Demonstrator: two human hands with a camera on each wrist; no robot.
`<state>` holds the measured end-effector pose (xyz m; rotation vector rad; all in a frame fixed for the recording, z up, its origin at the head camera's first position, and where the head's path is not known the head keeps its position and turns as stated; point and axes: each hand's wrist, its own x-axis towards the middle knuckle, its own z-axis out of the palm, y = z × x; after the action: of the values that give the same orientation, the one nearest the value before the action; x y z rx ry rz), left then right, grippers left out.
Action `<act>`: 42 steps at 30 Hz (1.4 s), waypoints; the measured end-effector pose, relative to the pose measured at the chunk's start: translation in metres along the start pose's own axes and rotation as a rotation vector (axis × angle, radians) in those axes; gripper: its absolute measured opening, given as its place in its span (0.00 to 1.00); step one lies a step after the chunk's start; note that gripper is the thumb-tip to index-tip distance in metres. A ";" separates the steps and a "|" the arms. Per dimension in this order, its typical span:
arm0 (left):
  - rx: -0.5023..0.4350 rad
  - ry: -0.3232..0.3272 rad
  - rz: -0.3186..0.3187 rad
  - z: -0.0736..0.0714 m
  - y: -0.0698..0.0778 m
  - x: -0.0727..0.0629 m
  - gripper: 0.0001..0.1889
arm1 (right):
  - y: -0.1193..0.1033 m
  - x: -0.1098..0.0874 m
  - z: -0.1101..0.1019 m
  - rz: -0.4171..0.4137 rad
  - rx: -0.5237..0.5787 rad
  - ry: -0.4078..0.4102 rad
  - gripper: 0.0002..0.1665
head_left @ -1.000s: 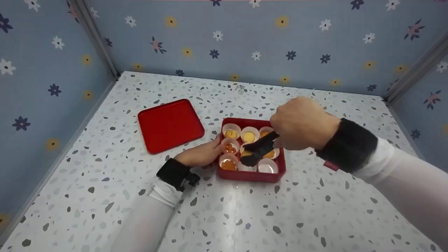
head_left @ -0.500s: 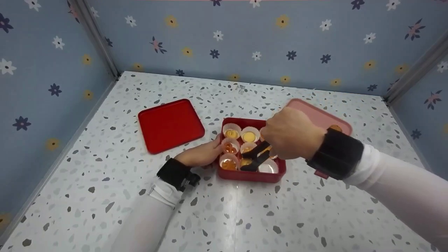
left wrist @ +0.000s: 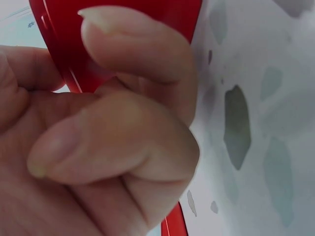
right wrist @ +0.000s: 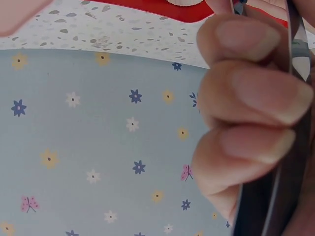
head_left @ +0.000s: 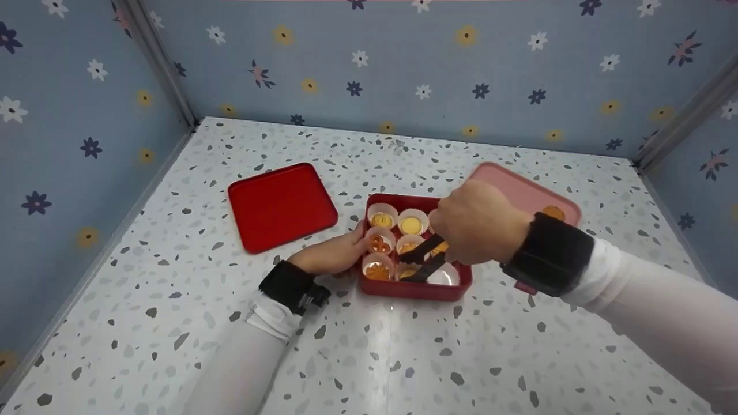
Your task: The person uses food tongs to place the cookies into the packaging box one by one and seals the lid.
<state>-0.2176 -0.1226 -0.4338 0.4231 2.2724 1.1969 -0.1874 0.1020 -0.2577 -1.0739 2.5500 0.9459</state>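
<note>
In the head view a red box (head_left: 416, 291) holds several pale paper cups with small yellow-orange snacks. My left hand (head_left: 334, 252) grips the box's left wall; in the left wrist view, curled fingers (left wrist: 123, 137) show in front of the red wall. My right hand (head_left: 478, 222) holds black tongs (head_left: 431, 267), and the right wrist view has its fingers (right wrist: 251, 93) wrapped round the handles. The tong tips stand apart at the front middle cup, around a yellowish piece (head_left: 408, 272). The front right cup (head_left: 444, 275) shows only white paper. My right hand hides the back right cup.
A red lid or shallow tray (head_left: 282, 207) lies left of the box. A pink tray (head_left: 519, 187) with a round brown cookie (head_left: 554, 212) lies behind my right wrist. Flowered panels (head_left: 369, 63) close off the table (head_left: 392, 357) at the back and sides.
My right hand has moved left and down over the box, uncovering the pink tray. The tongs have lowered to the front middle cup and spread wider. My left hand has stayed put.
</note>
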 end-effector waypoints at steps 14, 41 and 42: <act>-0.011 -0.002 -0.024 0.000 0.003 0.000 0.44 | 0.047 -0.040 -0.013 0.099 0.149 0.121 0.18; -0.047 0.001 -0.040 0.002 0.000 -0.001 0.45 | 0.202 -0.089 0.181 0.643 0.463 -0.131 0.30; -0.043 0.002 -0.040 0.002 0.000 -0.001 0.46 | 0.203 -0.089 0.188 0.653 0.485 -0.128 0.30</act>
<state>-0.2162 -0.1219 -0.4344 0.3587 2.2417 1.2247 -0.2757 0.3790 -0.2670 -0.0399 2.8335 0.4268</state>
